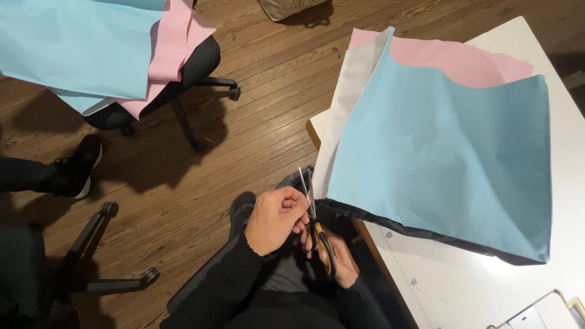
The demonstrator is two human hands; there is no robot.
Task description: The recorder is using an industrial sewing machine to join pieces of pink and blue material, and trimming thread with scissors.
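scissors (317,228) with orange-and-black handles sit low over the lap, blades pointing up and slightly parted. right hand (339,256) has its fingers curled through the handles; left hand (277,218) has its fingers pinched at the blades near the pivot. just beside the tips hangs the dark edge of stacked blue fabric (445,158) on the white counter (536,286), pink fabric (463,61) beneath, an office chair (183,79) well apart.
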